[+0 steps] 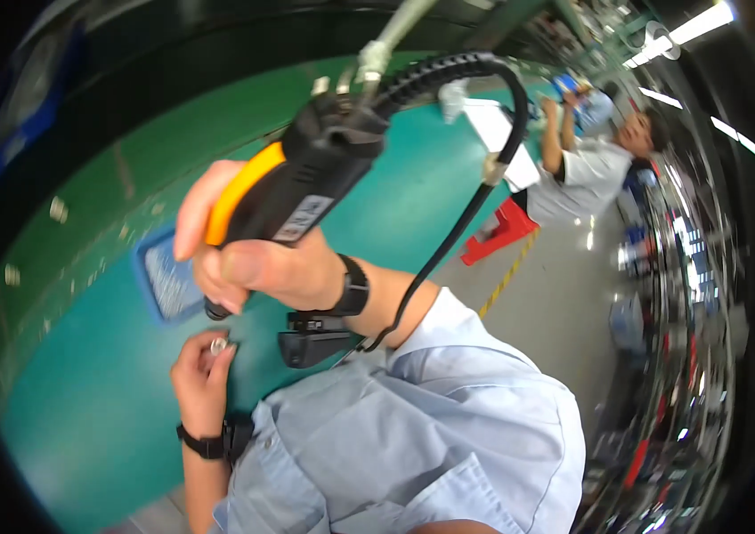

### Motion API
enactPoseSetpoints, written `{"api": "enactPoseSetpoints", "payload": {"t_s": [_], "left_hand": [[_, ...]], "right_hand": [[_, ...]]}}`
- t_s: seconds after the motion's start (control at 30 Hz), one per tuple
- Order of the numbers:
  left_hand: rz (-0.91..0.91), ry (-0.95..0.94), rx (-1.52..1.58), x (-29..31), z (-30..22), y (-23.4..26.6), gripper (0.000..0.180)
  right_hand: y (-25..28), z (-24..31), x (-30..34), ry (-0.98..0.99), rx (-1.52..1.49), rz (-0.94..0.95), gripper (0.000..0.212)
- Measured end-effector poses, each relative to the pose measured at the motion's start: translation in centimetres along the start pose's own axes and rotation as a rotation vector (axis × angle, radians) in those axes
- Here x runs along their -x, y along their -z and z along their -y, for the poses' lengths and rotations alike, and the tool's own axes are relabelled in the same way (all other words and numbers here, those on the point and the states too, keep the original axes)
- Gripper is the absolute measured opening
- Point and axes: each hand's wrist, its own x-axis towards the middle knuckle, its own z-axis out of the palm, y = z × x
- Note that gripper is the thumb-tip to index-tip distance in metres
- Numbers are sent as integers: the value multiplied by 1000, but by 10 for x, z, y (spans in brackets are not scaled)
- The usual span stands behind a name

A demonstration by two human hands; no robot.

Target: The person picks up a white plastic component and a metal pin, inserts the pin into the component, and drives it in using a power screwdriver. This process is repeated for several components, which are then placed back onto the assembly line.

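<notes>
My right hand [266, 267] is wrapped round a black electric screwdriver [328, 169] with an orange-yellow lever along its grip. The tool's dark tip points down, a little above my left hand [199, 378]. Between the thumb and fingers of that left hand is a small shiny round metal piece [218, 345]; its exact kind is too small to make out. Just beyond my hands lies a blue-rimmed tray [148, 289] with many small silvery pieces in it. A thick black cable [458, 236] loops from the top of the screwdriver down past my right forearm.
Under my hands is a green work surface [84, 392]. A black device [311, 343] sits beside my right wrist. Farther right are a co-worker in a light shirt [587, 182], white sheets [493, 125], a red plastic object [500, 233] and a yellow floor line [509, 276].
</notes>
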Motion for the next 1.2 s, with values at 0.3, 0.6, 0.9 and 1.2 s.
{"api": "enactPoseSetpoints", "payload": {"t_s": [0.3,0.6,0.9,1.2], "left_hand": [[138,48,-57,-6,-28,-11,21],[93,-91,-264,-1,-12,7,27],[31,-87,-195,7,-28,5,35],[-83,-279,-442,-17,-59,26,24]], "right_hand": [[37,-1,-7,78,271,-284,24],[35,-14,1,64,377,-261,12],[33,-44,-21,270,274,-250,16],[19,-98,-36,175,207,-338,9]]}}
